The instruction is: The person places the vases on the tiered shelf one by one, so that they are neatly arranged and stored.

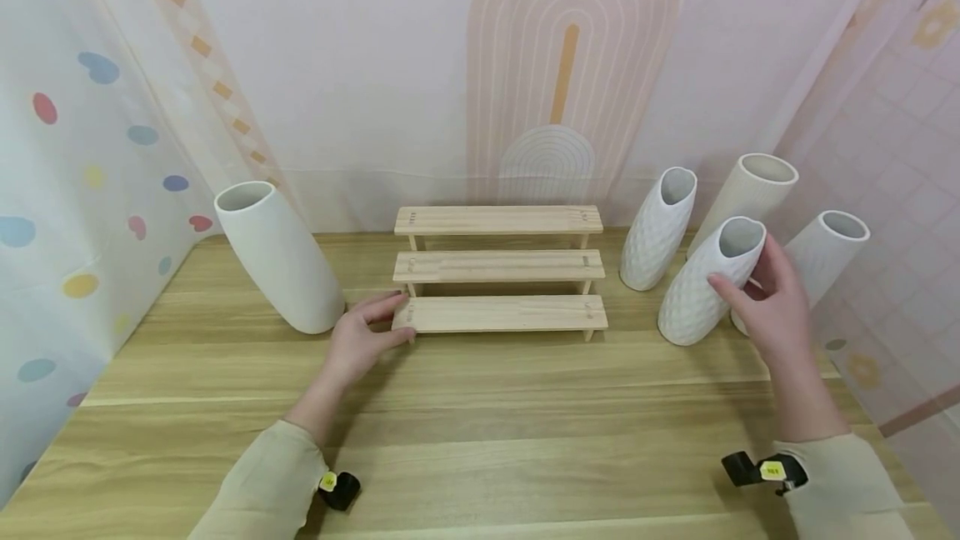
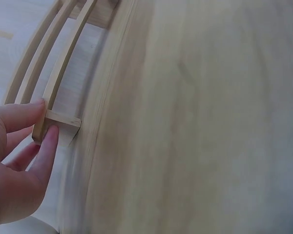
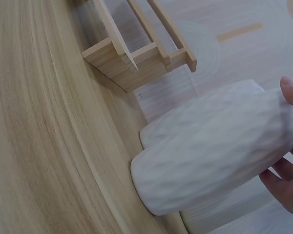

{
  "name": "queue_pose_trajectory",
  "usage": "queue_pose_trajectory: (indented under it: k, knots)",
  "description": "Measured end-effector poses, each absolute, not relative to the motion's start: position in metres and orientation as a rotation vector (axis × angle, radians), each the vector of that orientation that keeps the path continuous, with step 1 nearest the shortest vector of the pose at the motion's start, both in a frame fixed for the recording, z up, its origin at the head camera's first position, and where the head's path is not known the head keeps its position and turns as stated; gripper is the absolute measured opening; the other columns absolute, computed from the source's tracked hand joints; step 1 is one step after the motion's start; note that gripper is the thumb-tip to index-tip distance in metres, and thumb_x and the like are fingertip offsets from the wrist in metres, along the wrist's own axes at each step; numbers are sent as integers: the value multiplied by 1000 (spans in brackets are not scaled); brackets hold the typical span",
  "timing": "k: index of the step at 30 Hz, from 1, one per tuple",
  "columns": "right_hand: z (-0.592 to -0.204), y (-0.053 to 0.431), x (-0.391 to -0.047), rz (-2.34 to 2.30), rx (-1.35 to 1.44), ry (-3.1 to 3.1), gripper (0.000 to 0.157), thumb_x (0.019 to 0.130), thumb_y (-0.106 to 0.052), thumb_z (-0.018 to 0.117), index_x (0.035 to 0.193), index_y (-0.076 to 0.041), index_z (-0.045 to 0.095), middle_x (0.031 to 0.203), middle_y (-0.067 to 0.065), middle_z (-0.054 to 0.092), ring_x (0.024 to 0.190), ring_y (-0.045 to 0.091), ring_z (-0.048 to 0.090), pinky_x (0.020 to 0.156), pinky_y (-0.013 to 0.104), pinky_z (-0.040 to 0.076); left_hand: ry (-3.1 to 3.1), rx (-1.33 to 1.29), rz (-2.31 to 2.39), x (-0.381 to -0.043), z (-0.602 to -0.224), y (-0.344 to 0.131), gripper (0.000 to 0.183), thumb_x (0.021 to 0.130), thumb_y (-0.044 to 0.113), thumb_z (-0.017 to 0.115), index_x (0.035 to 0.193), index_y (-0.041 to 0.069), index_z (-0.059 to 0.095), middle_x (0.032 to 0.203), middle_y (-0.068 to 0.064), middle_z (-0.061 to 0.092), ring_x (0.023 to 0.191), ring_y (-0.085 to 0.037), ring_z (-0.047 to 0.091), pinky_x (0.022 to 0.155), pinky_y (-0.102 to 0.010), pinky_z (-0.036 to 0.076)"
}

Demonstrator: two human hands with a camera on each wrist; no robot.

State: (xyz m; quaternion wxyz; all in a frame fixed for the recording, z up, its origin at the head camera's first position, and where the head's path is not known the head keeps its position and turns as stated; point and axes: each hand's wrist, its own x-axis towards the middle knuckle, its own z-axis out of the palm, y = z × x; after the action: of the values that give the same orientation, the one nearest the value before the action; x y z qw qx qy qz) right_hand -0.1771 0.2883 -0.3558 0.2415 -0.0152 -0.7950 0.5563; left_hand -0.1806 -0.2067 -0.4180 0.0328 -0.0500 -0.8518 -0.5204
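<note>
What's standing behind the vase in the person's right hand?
In the head view, behind the held vase stands a cream vase: rim and upper body show, but its lower part is mostly covered.

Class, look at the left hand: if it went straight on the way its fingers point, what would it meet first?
The stand. The left hand pinches the left end of its lowest shelf, so there seems to be no free gap ahead.
</note>
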Motion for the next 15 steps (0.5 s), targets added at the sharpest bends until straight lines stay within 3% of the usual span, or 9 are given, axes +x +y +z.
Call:
queue_pose_trajectory:
  k: [10,15]
  knots:
    - [-358,287,-179,1500,-44,-2206,68,85,-2,75,146,-15,48,115,-11,58,99,2,57,81,11,45,-2609,-184,-1647,-184,-420,-209,52,85,9,79,132,-4,60,143,-18,50,121,-34,53,98,-41,48]
    - [-360,287,-179,1516,-128,-2197,70,84,-4,77,146,-19,49,112,-13,58,99,2,57,80,11,45,-2647,-179,-1656,-184,-419,-211,56,86,11,79,136,-2,57,144,-18,48,119,-34,55,92,-28,50]
